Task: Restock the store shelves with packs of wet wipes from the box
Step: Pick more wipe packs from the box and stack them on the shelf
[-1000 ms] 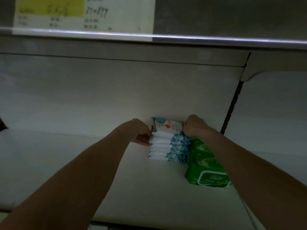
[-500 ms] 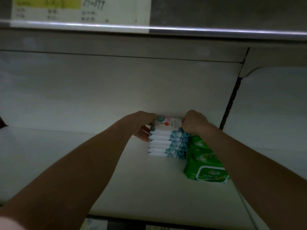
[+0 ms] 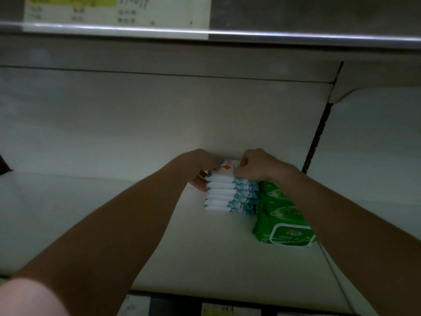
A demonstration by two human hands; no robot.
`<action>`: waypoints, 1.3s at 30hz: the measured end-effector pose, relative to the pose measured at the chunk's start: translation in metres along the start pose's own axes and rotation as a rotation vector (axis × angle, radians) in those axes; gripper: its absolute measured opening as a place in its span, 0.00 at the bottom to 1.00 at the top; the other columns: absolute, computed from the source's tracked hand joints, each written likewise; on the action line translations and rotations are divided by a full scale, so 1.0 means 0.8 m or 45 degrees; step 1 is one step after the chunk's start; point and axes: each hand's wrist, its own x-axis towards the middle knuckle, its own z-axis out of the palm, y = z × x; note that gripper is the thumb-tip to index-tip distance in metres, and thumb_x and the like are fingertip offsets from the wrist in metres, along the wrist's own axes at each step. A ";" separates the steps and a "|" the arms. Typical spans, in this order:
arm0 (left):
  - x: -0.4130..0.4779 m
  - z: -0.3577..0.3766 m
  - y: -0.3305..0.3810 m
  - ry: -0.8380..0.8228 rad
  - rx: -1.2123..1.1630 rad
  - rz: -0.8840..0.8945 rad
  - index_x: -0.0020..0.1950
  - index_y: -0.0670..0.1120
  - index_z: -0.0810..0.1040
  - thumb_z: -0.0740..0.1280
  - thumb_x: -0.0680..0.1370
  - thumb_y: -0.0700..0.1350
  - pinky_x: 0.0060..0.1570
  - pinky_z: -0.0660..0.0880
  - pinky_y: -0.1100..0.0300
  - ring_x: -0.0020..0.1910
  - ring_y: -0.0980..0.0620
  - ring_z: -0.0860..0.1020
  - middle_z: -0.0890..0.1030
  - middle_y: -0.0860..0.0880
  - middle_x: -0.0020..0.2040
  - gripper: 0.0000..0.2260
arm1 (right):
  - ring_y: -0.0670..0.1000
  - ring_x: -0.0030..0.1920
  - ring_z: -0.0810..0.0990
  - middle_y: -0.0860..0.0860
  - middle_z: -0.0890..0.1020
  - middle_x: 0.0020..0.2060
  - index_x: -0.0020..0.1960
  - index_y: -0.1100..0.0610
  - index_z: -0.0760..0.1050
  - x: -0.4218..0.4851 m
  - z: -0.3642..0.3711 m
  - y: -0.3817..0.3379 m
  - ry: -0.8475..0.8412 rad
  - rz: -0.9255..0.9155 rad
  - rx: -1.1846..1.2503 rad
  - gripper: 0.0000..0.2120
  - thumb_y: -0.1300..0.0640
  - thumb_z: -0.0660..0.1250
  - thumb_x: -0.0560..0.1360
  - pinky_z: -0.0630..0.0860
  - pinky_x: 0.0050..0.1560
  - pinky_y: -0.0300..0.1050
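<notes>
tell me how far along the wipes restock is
Done: a stack of white-and-teal packs sits on the shelf beside green packs. In hand: left hand and right hand grip the red-cross pack atop that stack. Left: the shelf has room leftward; the box is out of view.

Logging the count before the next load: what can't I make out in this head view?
Box: out of frame in the head view.
Top pack: both ends covered by left hand and right hand; print unreadable.
Green packs: right side behind the right forearm, so count unclear.
Price label: blurred, cut by the top edge.
</notes>
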 end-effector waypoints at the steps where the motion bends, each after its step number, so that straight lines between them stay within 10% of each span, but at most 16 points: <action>1: 0.001 0.001 0.000 -0.002 0.004 -0.004 0.46 0.37 0.72 0.63 0.81 0.47 0.43 0.76 0.51 0.35 0.45 0.76 0.74 0.41 0.40 0.12 | 0.55 0.61 0.72 0.56 0.67 0.65 0.66 0.58 0.69 -0.003 -0.001 -0.003 -0.075 -0.004 -0.043 0.26 0.47 0.69 0.73 0.73 0.58 0.45; 9: 0.014 -0.002 -0.008 -0.006 0.058 0.055 0.59 0.37 0.73 0.66 0.80 0.49 0.45 0.77 0.49 0.42 0.45 0.77 0.75 0.42 0.46 0.17 | 0.57 0.54 0.74 0.59 0.66 0.62 0.67 0.61 0.60 -0.018 0.016 -0.005 -0.005 -0.088 -0.335 0.30 0.56 0.72 0.72 0.69 0.45 0.44; 16: 0.012 0.003 -0.034 -0.197 -0.208 -0.158 0.79 0.45 0.54 0.64 0.73 0.68 0.62 0.65 0.32 0.73 0.32 0.59 0.56 0.34 0.76 0.43 | 0.59 0.59 0.73 0.59 0.66 0.63 0.70 0.60 0.59 -0.023 0.017 -0.008 0.031 -0.077 -0.389 0.34 0.52 0.73 0.72 0.71 0.51 0.46; 26: 0.038 0.018 -0.037 -0.363 -0.369 -0.181 0.73 0.40 0.65 0.68 0.72 0.64 0.66 0.65 0.36 0.66 0.37 0.71 0.70 0.37 0.69 0.39 | 0.58 0.56 0.75 0.59 0.67 0.62 0.69 0.61 0.58 -0.023 0.026 -0.005 0.072 -0.066 -0.317 0.31 0.54 0.70 0.74 0.67 0.44 0.43; 39: 0.015 0.024 -0.015 -0.008 0.071 -0.096 0.67 0.40 0.71 0.63 0.77 0.63 0.54 0.74 0.46 0.56 0.42 0.76 0.75 0.40 0.58 0.30 | 0.58 0.62 0.71 0.58 0.69 0.62 0.69 0.60 0.60 -0.024 0.022 -0.013 0.086 -0.096 -0.466 0.33 0.48 0.71 0.73 0.71 0.56 0.51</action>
